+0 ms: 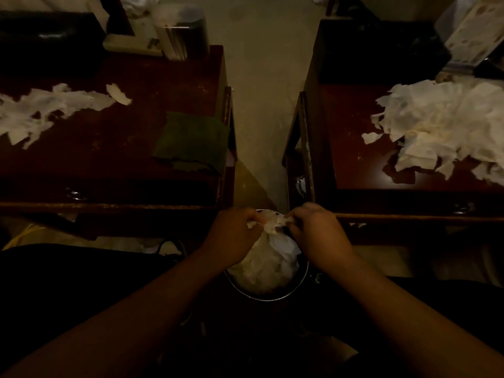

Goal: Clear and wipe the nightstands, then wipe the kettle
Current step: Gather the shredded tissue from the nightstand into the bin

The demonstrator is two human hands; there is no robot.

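Two dark wooden nightstands flank a narrow gap of floor. On the left nightstand (114,148) lie torn white tissue scraps (41,110) and a folded green cloth (191,141). The right nightstand (354,148) carries a large heap of crumpled tissue (441,124). Low in the gap stands a round metal-rimmed bin (272,297) stuffed with white paper (264,266). Above it my left hand (234,233) and my right hand (316,230) both pinch one crumpled tissue piece (272,223) between them.
A dark box (49,36) and a dark cylindrical container (188,31) stand at the back of the left nightstand. A patterned box (471,34) sits at the back right. Drawer fronts with metal pulls (75,195) face me. A yellow cable (24,233) lies on the floor.
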